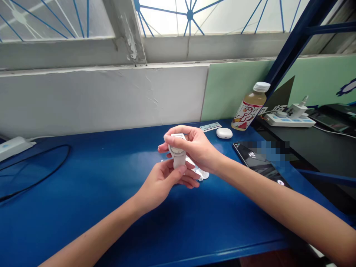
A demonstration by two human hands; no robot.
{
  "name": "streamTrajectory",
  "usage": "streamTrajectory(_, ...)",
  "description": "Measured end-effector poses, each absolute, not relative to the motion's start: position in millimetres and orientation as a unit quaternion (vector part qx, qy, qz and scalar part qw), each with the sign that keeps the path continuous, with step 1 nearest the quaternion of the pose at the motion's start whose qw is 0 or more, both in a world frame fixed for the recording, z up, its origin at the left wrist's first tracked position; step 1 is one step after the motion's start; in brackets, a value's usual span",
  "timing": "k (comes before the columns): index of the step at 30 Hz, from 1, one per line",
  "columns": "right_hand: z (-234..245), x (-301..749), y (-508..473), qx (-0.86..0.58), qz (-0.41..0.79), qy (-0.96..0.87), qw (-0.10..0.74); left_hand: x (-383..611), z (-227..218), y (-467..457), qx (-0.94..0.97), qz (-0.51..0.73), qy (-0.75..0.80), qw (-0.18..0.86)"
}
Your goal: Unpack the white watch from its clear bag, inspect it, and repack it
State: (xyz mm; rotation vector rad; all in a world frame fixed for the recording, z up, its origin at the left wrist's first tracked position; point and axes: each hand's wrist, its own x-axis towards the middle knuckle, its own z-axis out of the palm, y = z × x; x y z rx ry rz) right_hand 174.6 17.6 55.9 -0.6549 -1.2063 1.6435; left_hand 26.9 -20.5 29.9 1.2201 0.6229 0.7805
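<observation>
A white wristwatch (178, 160) with a round dial is held between both hands above the blue table. My left hand (164, 180) grips the lower strap, its thumb pressed on the front and its fingers behind. My right hand (198, 146) pinches the upper part, the thumb lying across the top of the dial. Behind and below the hands, partly hidden, lies a small clear and white item (204, 174) whose kind I cannot make out.
The blue table (105, 178) runs along the wall. Toward the right are a white earbud case (224, 133), a printed card (210, 127), a drink bottle (250, 107) and a phone (258, 163). A power strip (290, 119) stands farther right; a black cable (59, 148) curves at left.
</observation>
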Motion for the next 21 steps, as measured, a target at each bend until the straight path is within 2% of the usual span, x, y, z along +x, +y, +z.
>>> streamTrajectory(9,59.6,179.9,21.4,-0.161,0.753,-0.488,0.412,28.6,30.1,-21.2,0.565,0.323,0.305,0.695)
streamTrajectory(21,63.0,179.0,21.6,-0.208,0.747,-0.471,0.421,29.8,30.9,-20.8,0.577,0.361,0.339,0.649)
